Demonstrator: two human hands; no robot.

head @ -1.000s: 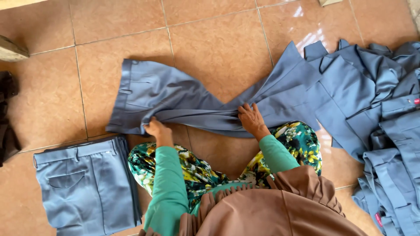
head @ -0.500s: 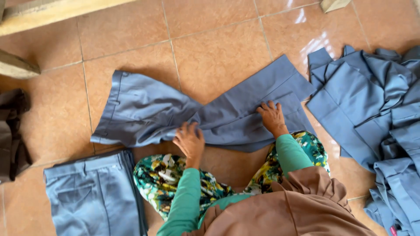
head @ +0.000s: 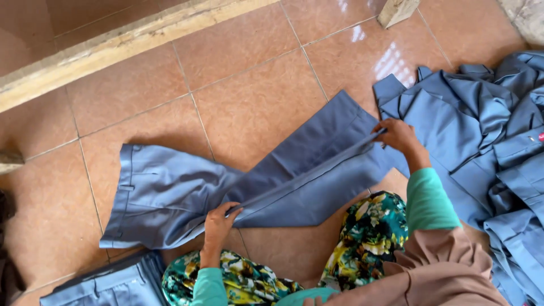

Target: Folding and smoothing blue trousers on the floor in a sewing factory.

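Note:
A pair of grey-blue trousers (head: 283, 175) lies stretched across the tiled floor, waistband at the left, legs running up to the right. My left hand (head: 218, 224) pinches the fabric edge near the crotch. My right hand (head: 396, 136) grips the leg hems at the far right end, pulling the legs into a straight line. Both sleeves are green, and my flowered skirt (head: 371, 226) shows below the trousers.
A heap of grey-blue garments (head: 487, 130) lies at the right. Folded grey-blue trousers (head: 113, 283) sit at the lower left. A wooden beam (head: 113, 48) crosses the upper left, a dark cloth (head: 7, 272) lies at the left edge, and a wooden block (head: 396, 10) stands at the top.
My right hand has slid from the middle of the trouser legs out to the hems. My left hand stays near the crotch. The view has shifted closer.

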